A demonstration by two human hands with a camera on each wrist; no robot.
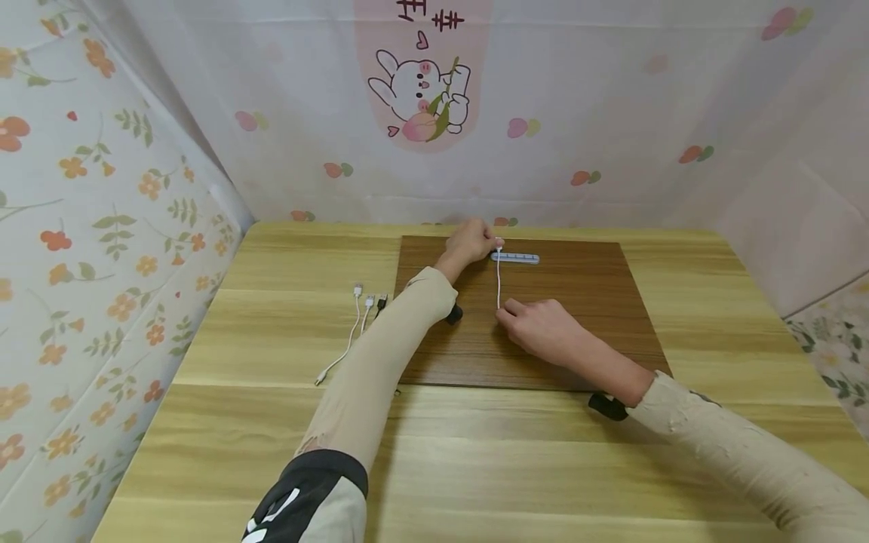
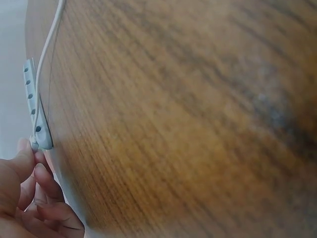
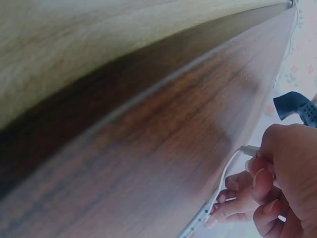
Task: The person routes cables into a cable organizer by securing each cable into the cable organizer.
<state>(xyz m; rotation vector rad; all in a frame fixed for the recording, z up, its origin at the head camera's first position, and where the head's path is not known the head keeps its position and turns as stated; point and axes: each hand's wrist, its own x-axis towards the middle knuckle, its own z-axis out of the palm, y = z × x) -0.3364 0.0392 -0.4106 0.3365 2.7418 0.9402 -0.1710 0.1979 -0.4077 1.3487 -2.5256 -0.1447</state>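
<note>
A white charging cable (image 1: 498,280) runs taut between my two hands over a dark brown wooden board (image 1: 577,302). My left hand (image 1: 470,243) pinches its far end with thumb and fingertips, right at the left end of a pale blue slotted cable holder (image 1: 519,258). In the left wrist view the cable (image 2: 45,49) passes over the end slot of the holder (image 2: 29,94). Nearer to me, my right hand (image 1: 539,326) grips the cable's other end. The right wrist view shows its white plug (image 3: 249,149) sticking out from between thumb and fingers.
Left of the board lie a white cable (image 1: 354,328), a second white cable (image 1: 369,303) and a black plug (image 1: 381,304), partly behind my left sleeve. The light wooden table (image 1: 224,422) surrounds the board. A printed curtain (image 1: 563,90) hangs along the table's back edge.
</note>
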